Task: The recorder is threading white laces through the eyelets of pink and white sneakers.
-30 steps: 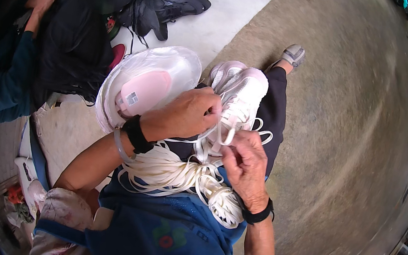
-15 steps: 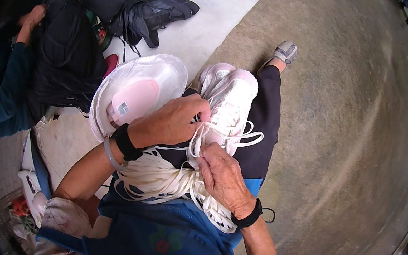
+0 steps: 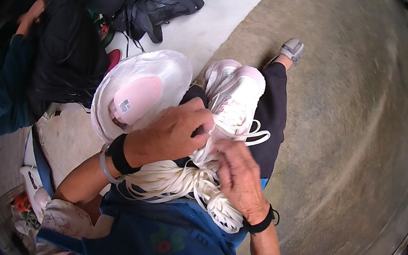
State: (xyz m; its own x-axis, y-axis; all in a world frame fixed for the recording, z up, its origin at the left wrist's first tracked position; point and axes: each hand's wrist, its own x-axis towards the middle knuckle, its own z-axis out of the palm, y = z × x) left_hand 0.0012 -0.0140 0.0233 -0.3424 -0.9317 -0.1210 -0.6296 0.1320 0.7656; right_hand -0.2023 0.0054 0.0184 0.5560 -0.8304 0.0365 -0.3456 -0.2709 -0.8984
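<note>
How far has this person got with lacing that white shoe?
Partly done, by the look of it: the pale pink-and-white sneaker on the lap already has white laces looping out of it. In hand: the left hand and right hand meet at its lace area. Left: a thick bundle of loose white laces lies below, and the shoe isn't visibly tied.

A small white rectangular label (image 3: 124, 106) with dark printing sits on the pink inner sole of a white shoe (image 3: 140, 93), just left of the left hand (image 3: 171, 133).
</note>
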